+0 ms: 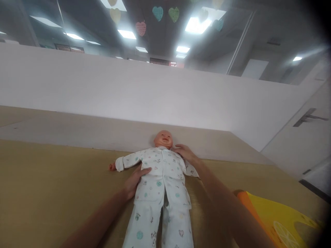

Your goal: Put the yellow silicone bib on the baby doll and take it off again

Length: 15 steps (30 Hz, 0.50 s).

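A baby doll (162, 179) in white printed pyjamas lies on its back on a tan table (51, 179), head away from me. My left hand (135, 179) rests on the doll's side under its outstretched arm, fingers curled onto the shirt. My right hand (184, 152) lies on the doll's other shoulder beside the head (163, 138), fingers spread over the cloth. The doll's arm on that side is hidden beneath my forearm.
A yellow and orange object (279, 217) with a lemon-slice print lies at the table's near right. A white partition wall (129, 86) runs behind the table. Paper hearts (157, 13) hang from the ceiling.
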### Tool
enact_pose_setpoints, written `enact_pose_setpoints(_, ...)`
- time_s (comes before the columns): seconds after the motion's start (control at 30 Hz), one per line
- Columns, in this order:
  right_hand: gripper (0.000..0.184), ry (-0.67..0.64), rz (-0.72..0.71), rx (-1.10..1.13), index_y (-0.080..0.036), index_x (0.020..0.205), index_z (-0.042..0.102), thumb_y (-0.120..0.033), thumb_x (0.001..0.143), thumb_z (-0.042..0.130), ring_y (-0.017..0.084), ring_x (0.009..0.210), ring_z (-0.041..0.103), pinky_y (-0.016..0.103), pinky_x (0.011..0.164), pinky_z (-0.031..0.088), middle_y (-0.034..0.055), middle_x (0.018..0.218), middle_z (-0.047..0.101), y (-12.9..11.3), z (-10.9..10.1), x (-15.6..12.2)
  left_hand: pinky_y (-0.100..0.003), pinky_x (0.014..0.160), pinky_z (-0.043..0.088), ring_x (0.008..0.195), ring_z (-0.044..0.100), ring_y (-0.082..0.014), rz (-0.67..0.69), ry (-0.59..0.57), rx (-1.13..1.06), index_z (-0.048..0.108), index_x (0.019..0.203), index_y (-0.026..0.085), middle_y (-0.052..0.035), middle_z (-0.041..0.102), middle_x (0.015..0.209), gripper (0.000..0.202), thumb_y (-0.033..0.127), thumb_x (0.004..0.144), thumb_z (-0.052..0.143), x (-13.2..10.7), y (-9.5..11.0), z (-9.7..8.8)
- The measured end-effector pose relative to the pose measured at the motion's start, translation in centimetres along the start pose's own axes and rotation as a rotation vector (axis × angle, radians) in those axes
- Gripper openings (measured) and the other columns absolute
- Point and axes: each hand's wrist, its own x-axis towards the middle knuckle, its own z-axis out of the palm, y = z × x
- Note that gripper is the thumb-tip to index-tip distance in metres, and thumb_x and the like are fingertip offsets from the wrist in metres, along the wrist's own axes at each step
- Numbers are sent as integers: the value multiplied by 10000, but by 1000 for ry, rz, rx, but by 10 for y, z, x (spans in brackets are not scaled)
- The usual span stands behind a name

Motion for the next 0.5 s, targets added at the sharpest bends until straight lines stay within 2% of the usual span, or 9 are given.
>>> enact_pose_setpoints(0.07, 283, 64, -48, -51, -121, 994, 642, -274, 756, 629, 171, 874, 620, 285, 790, 460, 115, 1027, 672, 5, -24, -27, -370, 995, 465, 1196, 575, -268, -12, -9, 6, 415, 1410, 232, -91, 583, 1350, 670, 310, 792, 660, -6, 1, -1)
enact_pose_setpoints(0.13, 155, 67, -177, -88, -168, 898, 612, -262, 799, 538, 166, 822, 602, 283, 760, 463, 65, 925, 661, 10, -40, -70, -351, 941, 490, 1208, 559, -268, -24, -38, 8, 387, 1433, 229, -73, 578, 1357, 680, 252, 788, 602, -16, 1, -6)
enact_pose_setpoints(0.23, 132, -133, -191, -174, -191, 861, 575, -186, 769, 482, 150, 698, 566, 256, 634, 437, 11, 779, 621, 18, -50, -143, -314, 841, 514, 1252, 510, -271, -27, -148, 1, 329, 1468, 280, -16, 539, 1402, 859, 105, 649, 521, -36, -5, -19)
enact_pose_setpoints(0.3, 311, -280, -147, -218, -195, 1009, 571, -139, 711, 500, 157, 723, 583, 260, 650, 453, 12, 855, 645, 22, -49, -180, -317, 875, 498, 1304, 452, -275, -3, -247, 1, 293, 1481, 327, 22, 488, 1449, 993, 54, 548, 494, -49, -11, -27)
enact_pose_setpoints(0.4, 499, -283, -178, -337, -201, 1229, 506, -182, 732, 535, 214, 934, 611, 315, 792, 470, 59, 1100, 647, 24, -39, -204, -378, 980, 450, 1375, 350, -305, 66, -327, 80, 238, 1495, 363, 37, 386, 1522, 1087, 2, 506, 511, -64, -17, -29)
enact_pose_setpoints(0.5, 409, -156, -137, -497, -163, 1190, 537, -197, 789, 464, 270, 1012, 606, 360, 826, 455, 111, 1148, 639, 21, -24, -198, -430, 1024, 423, 1410, 291, -323, 158, -236, 255, 217, 1493, 391, 41, 320, 1557, 1046, 24, 582, 578, -72, -18, -16)
